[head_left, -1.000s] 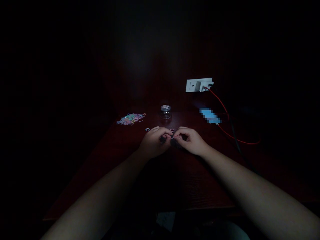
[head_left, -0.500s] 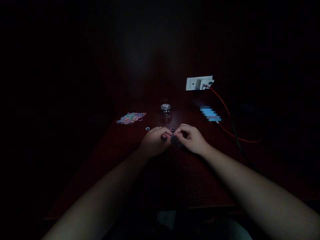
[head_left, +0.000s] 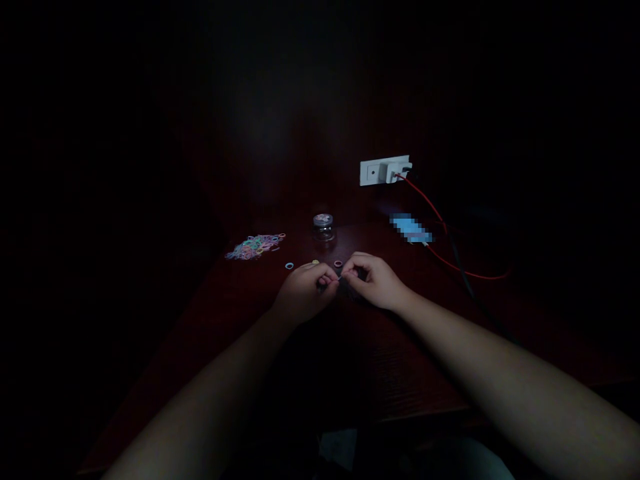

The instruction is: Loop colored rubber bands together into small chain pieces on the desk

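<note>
My left hand [head_left: 307, 290] and my right hand [head_left: 373, 280] meet above the table, each closed in a pinch with fingertips nearly touching. A thin pale band [head_left: 340, 278], which looks like a small elastic band, spans the gap between them; most of it is hidden by the fingers. Just beyond the fingertips lies a pink elastic band [head_left: 339, 264]. A yellow band [head_left: 315, 262] shows behind my left hand, and a light blue one [head_left: 289, 266] rests farther left. Some dark stuff under my right hand is too dim to make out.
A heap of colourful elastic bands [head_left: 256, 247] lies at the left. Behind my hands stands a clear lidded jar [head_left: 324, 228]. At the right a blurred-out phone [head_left: 411, 228] has a red cable [head_left: 434, 206] running to a charger in the wall socket [head_left: 373, 172]. The dark wooden table [head_left: 200, 340] is dimly lit.
The view has shifted slightly. My fingertips have moved a little against the bands on the table, and the yellow band shows more clearly. Both hands keep their pinch.
</note>
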`<state>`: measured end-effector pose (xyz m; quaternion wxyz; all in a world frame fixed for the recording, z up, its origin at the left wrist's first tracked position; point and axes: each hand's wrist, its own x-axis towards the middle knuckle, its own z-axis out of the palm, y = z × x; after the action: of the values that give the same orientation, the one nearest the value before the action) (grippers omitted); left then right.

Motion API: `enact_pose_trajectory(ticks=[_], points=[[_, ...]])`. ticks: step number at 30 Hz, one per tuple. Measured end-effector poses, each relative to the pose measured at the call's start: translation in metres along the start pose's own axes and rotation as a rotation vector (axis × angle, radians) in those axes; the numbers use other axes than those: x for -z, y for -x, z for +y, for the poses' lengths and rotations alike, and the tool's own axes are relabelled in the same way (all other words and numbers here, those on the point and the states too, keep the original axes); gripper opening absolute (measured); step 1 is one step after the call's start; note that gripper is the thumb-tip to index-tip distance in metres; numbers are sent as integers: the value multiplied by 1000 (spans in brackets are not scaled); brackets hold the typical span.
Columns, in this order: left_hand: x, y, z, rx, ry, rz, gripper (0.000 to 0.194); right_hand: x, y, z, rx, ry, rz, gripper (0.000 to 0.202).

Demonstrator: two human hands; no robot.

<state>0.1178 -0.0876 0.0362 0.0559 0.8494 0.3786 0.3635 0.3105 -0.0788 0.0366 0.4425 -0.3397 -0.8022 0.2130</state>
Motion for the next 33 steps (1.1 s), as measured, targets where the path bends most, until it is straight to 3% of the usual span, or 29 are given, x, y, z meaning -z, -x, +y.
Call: enact_pose_trajectory(ticks=[14, 33], points=[[1, 0, 0, 31, 8, -45, 7, -1, -2, -1, 11, 32, -54, 11], [1, 1, 1, 67, 59, 9, 6, -2, -1, 3, 10, 28, -99, 8]])
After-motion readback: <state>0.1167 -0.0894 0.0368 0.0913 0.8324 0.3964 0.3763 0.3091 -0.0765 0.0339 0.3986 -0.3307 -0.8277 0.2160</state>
